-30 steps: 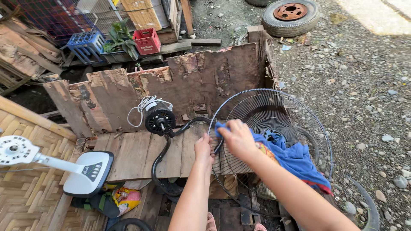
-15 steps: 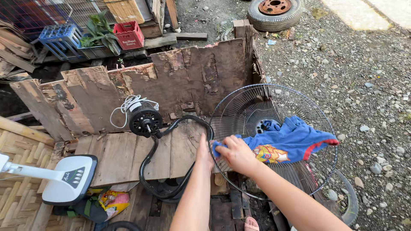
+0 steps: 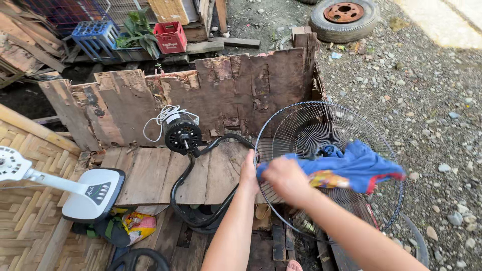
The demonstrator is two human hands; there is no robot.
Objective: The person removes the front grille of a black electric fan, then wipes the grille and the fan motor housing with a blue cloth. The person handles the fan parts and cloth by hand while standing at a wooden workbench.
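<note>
A round black wire fan guard (image 3: 301,125) leans at the right end of a worn wooden bench (image 3: 150,170). My left hand (image 3: 249,173) grips the guard's left rim. My right hand (image 3: 286,181) is closed on a blue cloth (image 3: 359,163) with red and yellow patches, pressed against the wires over the guard's middle; the hand is blurred. A black fan motor (image 3: 183,134) with a coiled white cord sits on the bench to the left, joined to a curved black tube (image 3: 201,200).
A white fan base and pole (image 3: 90,193) lies at the left on a woven mat. A cracked plywood board (image 3: 201,100) stands behind the bench. Gravel ground (image 3: 432,100) spreads to the right, with an old tyre (image 3: 344,17) and crates (image 3: 170,36) at the back.
My right hand and the blue cloth have swept across the guard, from its lower part toward its middle and right. My left hand stays on the rim. The view has shifted slightly.
</note>
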